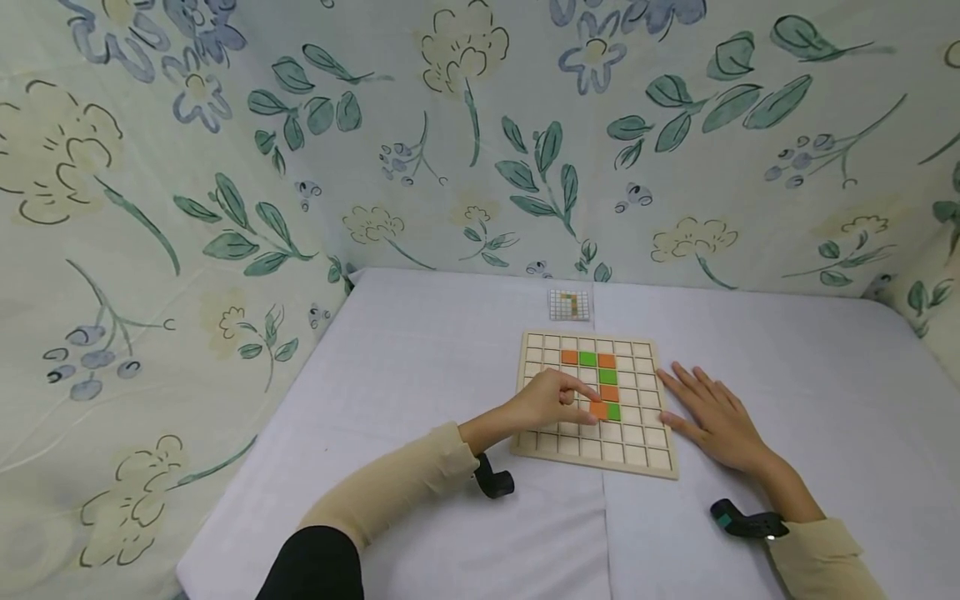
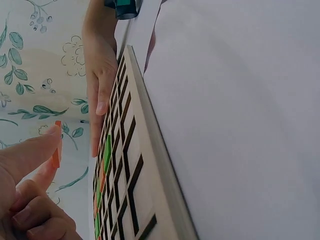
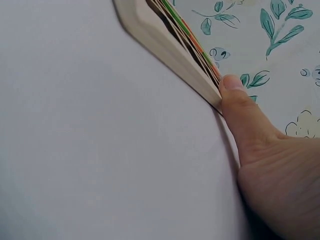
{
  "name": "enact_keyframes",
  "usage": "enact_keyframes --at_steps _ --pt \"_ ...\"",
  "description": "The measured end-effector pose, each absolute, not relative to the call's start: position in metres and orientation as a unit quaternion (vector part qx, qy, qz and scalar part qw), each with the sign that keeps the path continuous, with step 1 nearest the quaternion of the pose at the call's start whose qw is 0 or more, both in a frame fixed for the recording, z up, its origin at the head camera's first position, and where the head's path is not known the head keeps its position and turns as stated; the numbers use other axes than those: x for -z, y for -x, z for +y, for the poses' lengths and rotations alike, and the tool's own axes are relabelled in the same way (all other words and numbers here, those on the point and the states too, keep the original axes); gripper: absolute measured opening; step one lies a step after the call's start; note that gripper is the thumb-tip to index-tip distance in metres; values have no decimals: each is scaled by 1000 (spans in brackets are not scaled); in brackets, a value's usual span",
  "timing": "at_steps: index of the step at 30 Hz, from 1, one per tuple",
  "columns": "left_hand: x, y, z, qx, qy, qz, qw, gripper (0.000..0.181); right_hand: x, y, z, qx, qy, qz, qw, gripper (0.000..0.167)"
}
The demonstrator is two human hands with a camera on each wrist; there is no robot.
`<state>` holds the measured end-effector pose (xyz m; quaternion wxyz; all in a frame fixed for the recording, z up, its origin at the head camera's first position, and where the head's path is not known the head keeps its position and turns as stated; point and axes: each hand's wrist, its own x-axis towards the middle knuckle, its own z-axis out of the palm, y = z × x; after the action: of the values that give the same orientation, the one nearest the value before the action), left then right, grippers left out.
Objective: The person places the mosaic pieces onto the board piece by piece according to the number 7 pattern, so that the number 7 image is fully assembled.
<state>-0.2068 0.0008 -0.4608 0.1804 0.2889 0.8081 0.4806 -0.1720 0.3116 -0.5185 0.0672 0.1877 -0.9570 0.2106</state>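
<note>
My left hand (image 1: 550, 399) pinches an orange square tile (image 1: 598, 410) between thumb and forefinger, above a wooden grid board (image 1: 643, 458). In the left wrist view the orange tile (image 2: 57, 145) stands on edge between the fingertips, apart from the board. Orange and green tiles lie in the board's cells, among them a green tile (image 1: 587, 358) in the top row and another green tile (image 1: 614, 412) lower down. Fingers spread, my right hand (image 1: 716, 421) lies flat at the board's right edge. Its thumb touches the rim in the right wrist view.
Behind the board lies a small card (image 1: 569, 305) printed with a grid and coloured squares. A white cloth (image 1: 435, 333) covers the table, with floral fabric (image 1: 450, 183) hanging behind and at the sides. Each wrist wears a black camera mount (image 1: 748, 522).
</note>
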Motion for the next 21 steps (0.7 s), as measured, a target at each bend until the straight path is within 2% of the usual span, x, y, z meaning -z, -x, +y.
enact_keyframes --at_steps 12,21 --pt "468 202 17 -465 -283 817 192 27 517 173 311 -200 -186 -959 71 73" --pt "471 195 25 -425 -254 851 175 27 519 174 312 -204 -187 -958 70 73"
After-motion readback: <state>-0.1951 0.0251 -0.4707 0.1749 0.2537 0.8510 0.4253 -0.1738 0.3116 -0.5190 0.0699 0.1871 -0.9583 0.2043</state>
